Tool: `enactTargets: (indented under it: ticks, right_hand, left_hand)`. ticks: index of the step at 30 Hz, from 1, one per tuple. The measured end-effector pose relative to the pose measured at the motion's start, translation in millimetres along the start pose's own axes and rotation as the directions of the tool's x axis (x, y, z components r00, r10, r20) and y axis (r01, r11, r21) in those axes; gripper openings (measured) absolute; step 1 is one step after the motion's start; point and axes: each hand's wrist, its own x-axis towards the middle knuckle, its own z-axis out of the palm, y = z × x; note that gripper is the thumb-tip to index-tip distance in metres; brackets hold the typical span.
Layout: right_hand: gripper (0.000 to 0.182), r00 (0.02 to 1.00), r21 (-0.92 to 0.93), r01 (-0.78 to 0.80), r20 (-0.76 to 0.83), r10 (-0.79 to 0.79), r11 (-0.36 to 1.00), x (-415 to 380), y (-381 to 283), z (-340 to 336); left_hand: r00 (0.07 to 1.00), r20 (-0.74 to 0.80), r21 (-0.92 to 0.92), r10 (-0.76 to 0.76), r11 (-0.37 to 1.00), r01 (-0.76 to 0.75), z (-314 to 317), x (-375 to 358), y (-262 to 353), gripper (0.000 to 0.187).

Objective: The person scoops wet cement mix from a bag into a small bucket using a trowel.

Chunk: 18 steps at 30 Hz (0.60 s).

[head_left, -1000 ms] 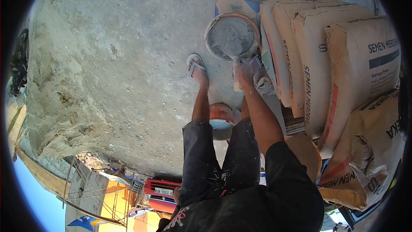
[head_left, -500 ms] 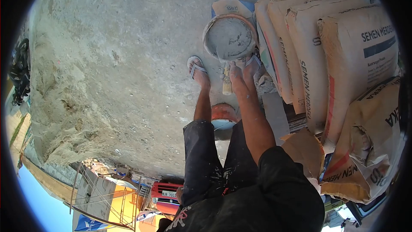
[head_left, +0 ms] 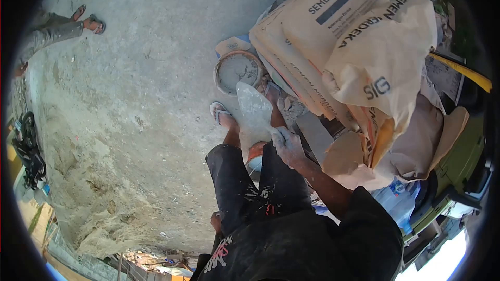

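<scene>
My right hand (head_left: 289, 147), dusted grey, is wrapped round the handle of a trowel. The grey-smeared trowel blade (head_left: 253, 103) points away from me, over the ground between my feet. Just beyond its tip stands a round bucket of wet cement (head_left: 240, 68), its surface grey and uneven. My left hand (head_left: 215, 222) hangs beside my left thigh, only partly visible, with its fingers hidden. A smaller orange-red bucket (head_left: 256, 152) sits between my legs, half covered by my trousers.
Stacked paper cement bags (head_left: 307, 36) rise on the right, with a torn, opened bag (head_left: 383, 73) nearest me. A sand heap (head_left: 99, 203) lies at lower left. Another person's legs (head_left: 67, 28) show at upper left, and a motorbike (head_left: 28, 148) stands at the left edge.
My right hand has lifted the trowel out of the cement bucket and drawn it back towards my body. The view has turned right, and another person's legs now show.
</scene>
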Motion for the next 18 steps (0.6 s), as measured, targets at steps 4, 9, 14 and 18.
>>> enactTargets:
  ticks: [4,9,14,18]
  right_hand:
    - [0.019,0.96,0.055,0.115,-0.264,-0.097,0.992,-131,-40,-67]
    - [0.022,0.733,0.157,0.023,-0.675,0.09,0.987,-204,-59,-140]
    - [0.029,0.624,-0.377,-0.296,-0.772,-0.121,0.878,-154,-29,-250]
    - [0.037,0.771,-0.513,-0.379,-0.635,-0.044,0.77,-93,17,-291]
  left_hand:
    - [0.991,-0.098,-0.45,0.089,0.884,-0.124,-101,49,147,0.034]
    - [0.814,-0.199,-0.431,0.546,0.697,-0.573,-159,16,327,0.027]
    - [0.408,0.12,-0.459,0.905,0.415,-0.786,-146,-151,474,0.032]
    - [0.378,0.042,-0.507,0.925,0.345,-0.789,-116,-229,534,0.032]
